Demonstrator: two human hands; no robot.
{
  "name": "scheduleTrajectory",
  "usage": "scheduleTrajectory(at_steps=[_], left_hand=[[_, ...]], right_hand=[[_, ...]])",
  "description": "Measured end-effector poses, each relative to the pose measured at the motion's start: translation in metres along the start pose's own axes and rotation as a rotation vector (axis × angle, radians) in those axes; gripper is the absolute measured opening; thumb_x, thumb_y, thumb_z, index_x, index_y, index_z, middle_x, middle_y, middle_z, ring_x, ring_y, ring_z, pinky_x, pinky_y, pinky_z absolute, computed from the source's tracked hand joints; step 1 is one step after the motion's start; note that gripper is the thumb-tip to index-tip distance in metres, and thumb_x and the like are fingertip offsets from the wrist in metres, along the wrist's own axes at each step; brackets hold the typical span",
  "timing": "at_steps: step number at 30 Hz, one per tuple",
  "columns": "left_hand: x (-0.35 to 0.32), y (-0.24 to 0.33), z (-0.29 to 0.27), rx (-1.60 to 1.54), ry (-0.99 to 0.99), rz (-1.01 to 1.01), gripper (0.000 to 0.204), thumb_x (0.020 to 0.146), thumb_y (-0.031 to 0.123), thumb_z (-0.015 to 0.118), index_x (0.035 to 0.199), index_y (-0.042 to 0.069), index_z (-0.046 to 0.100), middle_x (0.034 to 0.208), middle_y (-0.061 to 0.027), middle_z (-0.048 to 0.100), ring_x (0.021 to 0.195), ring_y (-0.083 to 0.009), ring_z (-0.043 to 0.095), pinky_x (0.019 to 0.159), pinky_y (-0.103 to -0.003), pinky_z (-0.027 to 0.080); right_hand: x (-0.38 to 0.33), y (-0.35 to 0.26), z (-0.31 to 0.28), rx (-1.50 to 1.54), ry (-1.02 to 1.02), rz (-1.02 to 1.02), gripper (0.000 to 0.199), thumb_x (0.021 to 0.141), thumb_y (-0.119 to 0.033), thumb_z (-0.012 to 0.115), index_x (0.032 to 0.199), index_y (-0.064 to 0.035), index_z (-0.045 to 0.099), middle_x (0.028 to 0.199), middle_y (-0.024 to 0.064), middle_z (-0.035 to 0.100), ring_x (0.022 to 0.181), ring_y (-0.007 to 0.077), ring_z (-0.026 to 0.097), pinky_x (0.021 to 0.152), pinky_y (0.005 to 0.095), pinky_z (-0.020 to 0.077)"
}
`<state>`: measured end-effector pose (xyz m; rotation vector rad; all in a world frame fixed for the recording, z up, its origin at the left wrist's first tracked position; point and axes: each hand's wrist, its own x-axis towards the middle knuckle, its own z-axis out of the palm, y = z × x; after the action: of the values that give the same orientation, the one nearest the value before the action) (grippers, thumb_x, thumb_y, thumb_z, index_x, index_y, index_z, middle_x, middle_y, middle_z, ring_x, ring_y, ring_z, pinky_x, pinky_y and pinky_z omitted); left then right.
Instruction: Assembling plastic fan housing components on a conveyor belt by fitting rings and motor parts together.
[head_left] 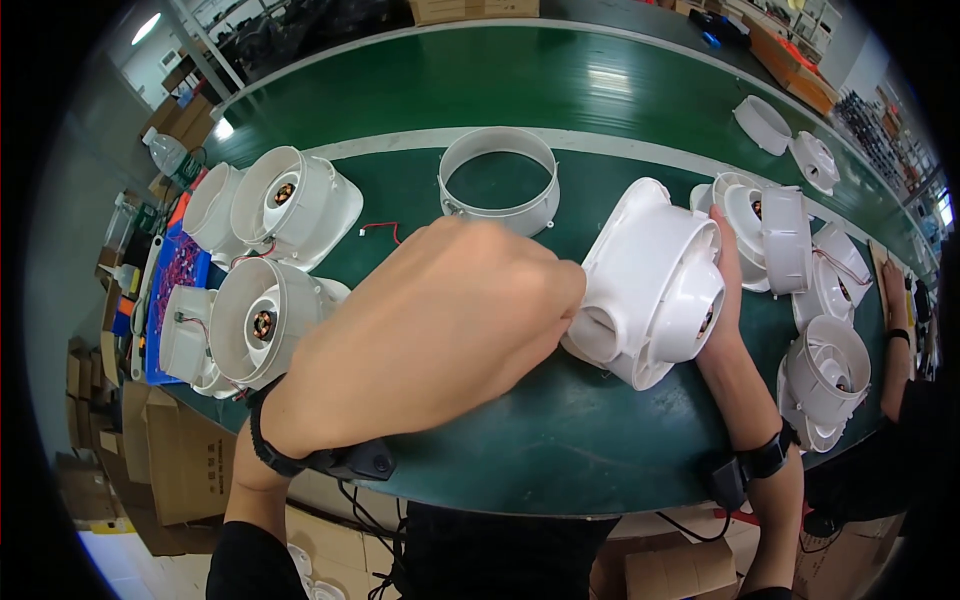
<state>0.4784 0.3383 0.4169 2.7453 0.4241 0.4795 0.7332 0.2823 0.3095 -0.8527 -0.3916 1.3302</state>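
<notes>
The white fan housing is held tilted on the green surface, gripped by left hand and right hand fingers closed on opposite sides, so steadied

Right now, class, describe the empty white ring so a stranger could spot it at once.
Start at the green belt. Just beyond the left hand, by the pale stripe, stands the white ring. Unlike the fan housings around it, it is an open hoop without a motor inside.

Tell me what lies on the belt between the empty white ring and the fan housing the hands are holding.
In the head view, only bare green belt shows between the white ring and the held fan housing; the left hand covers the belt just below that stretch.
</notes>
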Motion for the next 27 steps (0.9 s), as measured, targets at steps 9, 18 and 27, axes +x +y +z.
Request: scheduleTrajectory(at_steps=[9, 18, 27], left_hand=[[0.001, 0.007, 0.020, -0.069, 0.094, -0.164, 0.008, 0.075, 0.000, 0.072, 0.080, 0.000, 0.065, 0.067, -0.0099, 0.063, 0.056, -0.0229, 0.062, 0.052, -0.030, 0.047], [0.005, 0.002, 0.002, -0.083, 0.180, -0.139, 0.008, 0.074, -0.001, 0.073, 0.080, -0.001, 0.067, 0.065, -0.0067, 0.062, 0.050, -0.0146, 0.052, 0.049, -0.024, 0.040], [0.000, 0.007, 0.009, -0.090, 0.153, -0.134, 0.009, 0.073, -0.002, 0.074, 0.078, 0.000, 0.067, 0.065, -0.0080, 0.063, 0.051, -0.0170, 0.055, 0.049, -0.026, 0.042]], right_hand=[[0.006, 0.000, -0.017, 0.015, -0.044, -0.091, 0.049, 0.099, -0.049, 0.048, 0.123, -0.0083, 0.059, 0.110, 0.0095, 0.069, 0.101, 0.0223, 0.069, 0.095, 0.0376, 0.0546], [0.002, -0.002, -0.013, 0.057, -0.019, -0.025, 0.045, 0.099, -0.049, 0.046, 0.118, -0.0100, 0.061, 0.110, 0.0101, 0.067, 0.102, 0.0238, 0.067, 0.092, 0.0393, 0.0544], [0.004, 0.002, -0.012, 0.030, -0.008, -0.096, 0.045, 0.099, -0.047, 0.051, 0.118, -0.0077, 0.060, 0.104, 0.0089, 0.070, 0.095, 0.0217, 0.071, 0.089, 0.0369, 0.0574]])
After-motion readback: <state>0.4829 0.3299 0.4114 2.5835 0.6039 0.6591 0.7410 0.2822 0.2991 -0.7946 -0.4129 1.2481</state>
